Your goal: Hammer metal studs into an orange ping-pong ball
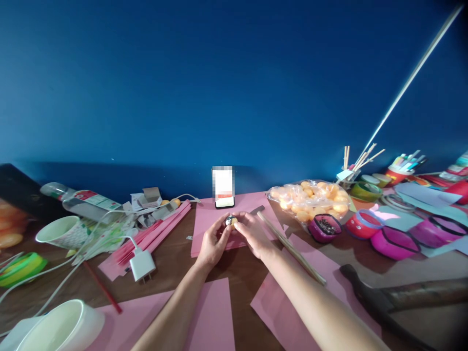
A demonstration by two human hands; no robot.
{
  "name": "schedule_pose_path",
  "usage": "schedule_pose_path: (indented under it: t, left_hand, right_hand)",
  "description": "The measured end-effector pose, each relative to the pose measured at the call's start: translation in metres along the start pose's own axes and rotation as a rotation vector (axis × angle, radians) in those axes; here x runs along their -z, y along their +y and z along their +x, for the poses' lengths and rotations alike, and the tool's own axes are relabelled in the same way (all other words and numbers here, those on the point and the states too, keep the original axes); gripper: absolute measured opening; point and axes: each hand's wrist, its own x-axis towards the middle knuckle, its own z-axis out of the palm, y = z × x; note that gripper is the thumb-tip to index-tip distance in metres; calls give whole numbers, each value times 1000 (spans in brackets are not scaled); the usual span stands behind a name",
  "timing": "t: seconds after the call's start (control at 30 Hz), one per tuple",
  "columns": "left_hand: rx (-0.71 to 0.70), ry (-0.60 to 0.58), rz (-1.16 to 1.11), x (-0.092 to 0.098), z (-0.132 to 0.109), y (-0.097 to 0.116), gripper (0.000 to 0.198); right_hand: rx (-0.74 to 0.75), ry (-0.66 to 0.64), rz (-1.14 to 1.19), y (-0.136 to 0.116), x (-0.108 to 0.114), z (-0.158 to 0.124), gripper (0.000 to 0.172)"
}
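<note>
Both my hands meet over a pink paper sheet (204, 224) in the middle of the brown table (171, 261). My left hand (212, 242) and my right hand (252, 234) pinch one small round object (231, 222) between their fingertips; it looks orange with a shiny dark patch. A long thin wooden stick (290, 247) lies just right of my right hand. A phone (224, 187) stands upright against the blue wall right behind the hands.
A clear bag of orange balls (310, 199) lies right of centre, with pink and red round containers (397, 242) beyond. A hammer (380, 297) rests at right front. Left: white charger (142, 264), pink paper strips (146, 241), cups (62, 231), plastic bottle (78, 200), white bowl (60, 329).
</note>
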Motion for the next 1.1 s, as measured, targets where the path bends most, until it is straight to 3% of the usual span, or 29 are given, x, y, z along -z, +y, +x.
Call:
schedule_pose_path:
  t: [0.67,0.87,1.1]
  left_hand:
    - [-99,-4,151,-1,-2,8,40]
    - [-73,0,153,-2,-3,7,42]
    - [-166,218,234,-2,-3,6,35]
  right_hand:
    - [-12,-19,18,-2,2,0,26]
    - [2,-1,0,-2,1,0,26]
    - [59,33,-28,6,-1,2,30]
